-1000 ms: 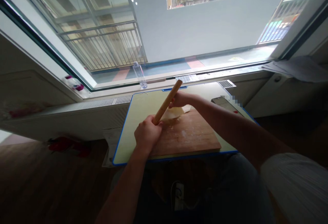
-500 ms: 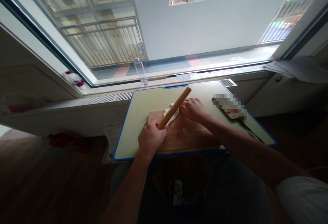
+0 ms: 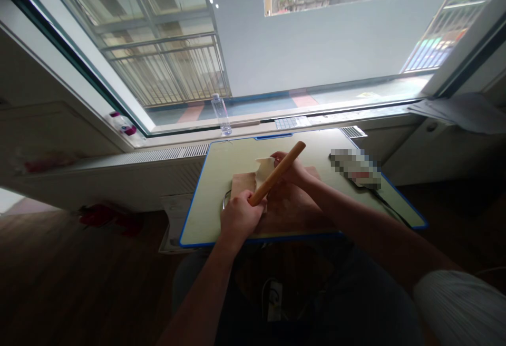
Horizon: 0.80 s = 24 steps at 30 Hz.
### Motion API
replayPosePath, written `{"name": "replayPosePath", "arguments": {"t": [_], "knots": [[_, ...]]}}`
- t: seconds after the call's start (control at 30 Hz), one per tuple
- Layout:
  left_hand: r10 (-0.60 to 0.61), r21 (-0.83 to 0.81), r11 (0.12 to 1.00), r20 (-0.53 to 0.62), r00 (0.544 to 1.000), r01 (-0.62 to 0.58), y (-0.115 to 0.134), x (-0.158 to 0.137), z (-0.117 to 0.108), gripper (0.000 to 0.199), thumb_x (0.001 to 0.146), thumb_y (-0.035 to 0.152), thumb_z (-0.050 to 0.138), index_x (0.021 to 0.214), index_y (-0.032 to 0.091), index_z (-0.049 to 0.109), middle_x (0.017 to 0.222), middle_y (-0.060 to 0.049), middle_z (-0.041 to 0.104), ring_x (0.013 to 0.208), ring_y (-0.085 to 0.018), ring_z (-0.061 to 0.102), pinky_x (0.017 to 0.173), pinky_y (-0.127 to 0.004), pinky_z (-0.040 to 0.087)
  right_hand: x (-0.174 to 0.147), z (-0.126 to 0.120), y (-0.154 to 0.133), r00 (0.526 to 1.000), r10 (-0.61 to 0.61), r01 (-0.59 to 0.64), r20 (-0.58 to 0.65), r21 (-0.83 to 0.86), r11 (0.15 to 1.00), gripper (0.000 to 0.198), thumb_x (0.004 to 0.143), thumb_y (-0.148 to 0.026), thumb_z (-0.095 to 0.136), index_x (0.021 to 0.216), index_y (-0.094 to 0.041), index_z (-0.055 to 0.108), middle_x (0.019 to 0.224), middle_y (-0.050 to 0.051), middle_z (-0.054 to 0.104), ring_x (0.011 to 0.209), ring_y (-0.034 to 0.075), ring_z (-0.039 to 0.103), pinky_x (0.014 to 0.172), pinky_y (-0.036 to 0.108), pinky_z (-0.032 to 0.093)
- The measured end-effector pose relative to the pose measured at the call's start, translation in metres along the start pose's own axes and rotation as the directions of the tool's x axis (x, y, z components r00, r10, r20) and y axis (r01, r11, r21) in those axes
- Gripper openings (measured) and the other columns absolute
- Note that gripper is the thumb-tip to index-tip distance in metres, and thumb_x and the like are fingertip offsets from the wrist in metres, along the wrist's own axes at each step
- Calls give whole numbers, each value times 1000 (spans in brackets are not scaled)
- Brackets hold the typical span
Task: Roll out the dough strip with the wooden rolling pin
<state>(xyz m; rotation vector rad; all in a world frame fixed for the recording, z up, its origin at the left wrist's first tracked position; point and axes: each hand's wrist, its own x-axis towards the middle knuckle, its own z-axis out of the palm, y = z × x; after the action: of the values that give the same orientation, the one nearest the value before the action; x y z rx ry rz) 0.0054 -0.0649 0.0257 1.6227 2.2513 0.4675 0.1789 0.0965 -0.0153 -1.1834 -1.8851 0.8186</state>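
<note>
My left hand [image 3: 239,215] is wrapped round the near end of a wooden rolling pin [image 3: 282,169], which slants up to the right. A flat, pale sheet of dough [image 3: 263,170] lies on a wooden cutting board [image 3: 294,214], to the left of the pin and reaching over the board's far edge. My right hand [image 3: 297,174] is behind the pin, its curled fingers pinching the dough's right edge. The pin hides part of those fingers. A thin metal loop [image 3: 225,198] shows at the board's left side.
The board rests on a small pale table [image 3: 209,177] with a blue rim. A partly blurred flat item with a dark handle [image 3: 389,206] lies at its right. A clear bottle [image 3: 221,114], a pink-capped bottle [image 3: 123,124] and papers [image 3: 454,111] are by the window.
My left hand has shifted the rolling pin slightly right, off the middle of the dough, baring more of the sheet. My right hand's fingers have curled in at the dough's edge.
</note>
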Motion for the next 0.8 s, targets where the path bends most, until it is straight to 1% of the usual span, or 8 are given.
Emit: {"name": "replayPosePath", "arguments": {"t": [0.1, 0.23, 0.3, 0.37, 0.47, 0.57, 0.67, 0.8], "knots": [[11, -23, 1000, -2, 1000, -11, -2, 0, 2, 22, 89, 52, 73, 93, 31, 76, 89, -4, 81, 85, -27, 73, 65, -32, 36, 6, 12, 7, 1000, -10, 14, -23, 201, 980, 28, 85, -46, 58, 96, -22, 67, 74, -1, 63, 66, 16, 56, 58, 27, 42], [43, -57, 997, -21, 999, -44, -4, 0, 5, 22, 90, 51, 73, 89, 30, 76, 85, -4, 79, 82, -26, 73, 63, -32, 33, 13, 19, 11, 999, -20, 32, -43, 304, 952, 30, 87, -48, 57, 100, -23, 66, 69, -4, 57, 62, 14, 52, 56, 25, 40], [43, -58, 997, -23, 999, -44, -5, -1, 5, 22, 90, 51, 73, 88, 29, 76, 85, -4, 79, 82, -26, 73, 63, -33, 33, 13, 19, 14, 998, -41, 51, -38, 294, 954, 28, 89, -46, 57, 102, -23, 66, 68, -5, 56, 61, 13, 51, 55, 24, 39], [38, -52, 998, -18, 999, -39, -4, -2, 4, 22, 90, 51, 72, 90, 30, 77, 85, -4, 80, 82, -26, 72, 63, -33, 32, 12, 16, 17, 997, -65, 70, -30, 241, 968, 27, 88, -44, 59, 104, -23, 67, 69, -5, 57, 61, 13, 51, 54, 24, 37], [38, -45, 998, -7, 999, -38, -3, -2, 3, 23, 91, 52, 71, 92, 30, 78, 86, -4, 80, 82, -26, 72, 64, -33, 33, 7, 10, 19, 996, -82, 76, 30, 163, 984, 27, 83, -39, 66, 103, -22, 70, 72, -4, 62, 63, 13, 53, 55, 24, 37], [29, -42, 999, 4, 1000, -29, -3, -2, 1, 22, 91, 51, 71, 92, 30, 77, 88, -4, 81, 82, -25, 72, 64, -32, 33, 4, 5, 15, 990, -33, 14, 138, 142, 990, 21, 78, -36, 70, 92, -20, 73, 73, -1, 67, 65, 15, 57, 58, 26, 42], [35, -48, 998, 6, 999, -35, -4, -4, 0, 20, 91, 49, 70, 93, 30, 78, 89, -4, 81, 83, -25, 72, 64, -32, 34, 2, 3, 12, 988, -10, -9, 152, 123, 992, 17, 76, -33, 70, 86, -19, 75, 72, 0, 68, 66, 17, 60, 59, 27, 43], [49, -78, 996, 48, 998, -45, -9, -10, -3, 16, 90, 44, 72, 92, 30, 78, 86, -3, 80, 81, -24, 72, 65, -32, 36, -4, -2, 10, 987, -106, 97, 120, 81, 992, 30, 78, -26, 68, 104, -18, 80, 81, 2, 74, 68, 15, 62, 59, 25, 44]]}}
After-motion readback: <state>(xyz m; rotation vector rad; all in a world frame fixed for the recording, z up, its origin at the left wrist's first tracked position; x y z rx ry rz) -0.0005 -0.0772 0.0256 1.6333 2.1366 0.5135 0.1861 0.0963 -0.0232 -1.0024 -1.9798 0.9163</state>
